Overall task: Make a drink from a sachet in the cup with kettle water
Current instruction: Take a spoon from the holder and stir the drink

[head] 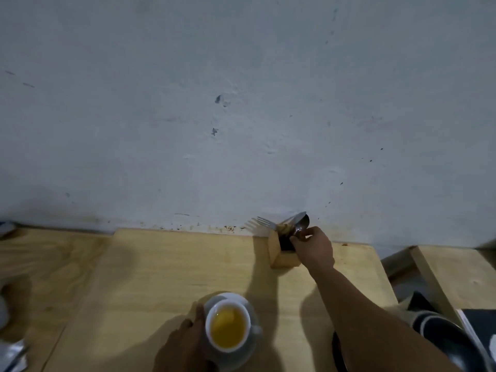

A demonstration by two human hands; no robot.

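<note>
A white cup (228, 307) full of yellow-orange liquid stands on a white saucer (251, 353) near the front edge of the wooden table (166, 269). My left hand (185, 345) grips the saucer's left rim. My right hand (314, 248) reaches to the back of the table and pinches a metal spoon (302, 224) standing in a wooden cutlery holder (281, 257) against the wall. A fork (264, 222) and a knife blade also stick out of the holder. No kettle is in view.
A white wall rises right behind the table. Dark plates or pans (445, 336) sit at the lower right beside a second wooden surface (456, 272). A silvery wrapper (13, 355) lies at the lower left edge.
</note>
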